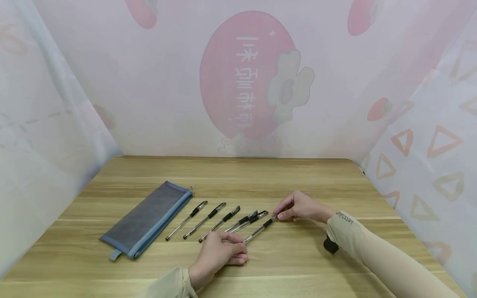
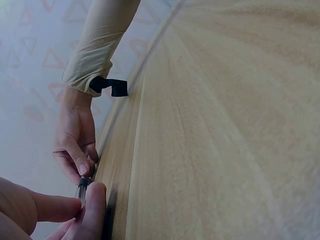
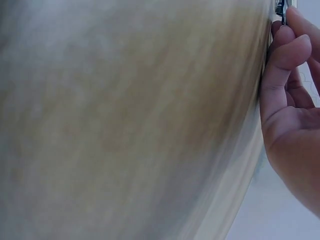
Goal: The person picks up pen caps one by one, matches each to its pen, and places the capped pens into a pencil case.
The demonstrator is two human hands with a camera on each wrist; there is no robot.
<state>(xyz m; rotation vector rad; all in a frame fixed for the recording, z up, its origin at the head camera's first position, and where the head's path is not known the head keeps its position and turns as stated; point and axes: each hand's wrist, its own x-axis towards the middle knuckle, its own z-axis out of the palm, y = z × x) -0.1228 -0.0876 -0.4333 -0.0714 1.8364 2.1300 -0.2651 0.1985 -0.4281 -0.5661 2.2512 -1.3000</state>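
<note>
Both hands hold one clear-barrelled black pen [image 1: 257,232] slantwise above the table. My left hand [image 1: 220,253] pinches its lower end between thumb and fingers. At the upper, capped end, my right hand [image 1: 302,207] grips it with the fingertips. The left wrist view shows the right hand [image 2: 75,135] beyond the left thumb and fingers, with the pen's barrel [image 2: 82,192] between them. In the right wrist view, curled fingers [image 3: 287,75] hold the pen at the top edge. More black pens [image 1: 214,221] lie side by side to the left, some partly hidden by the left hand.
A blue-grey zippered pencil case [image 1: 147,219] lies flat left of the pens. The wooden table [image 1: 238,169] ends at a pale printed cloth backdrop [image 1: 160,82], with cloth at both sides. A small black device [image 1: 330,245] sits under the right wrist.
</note>
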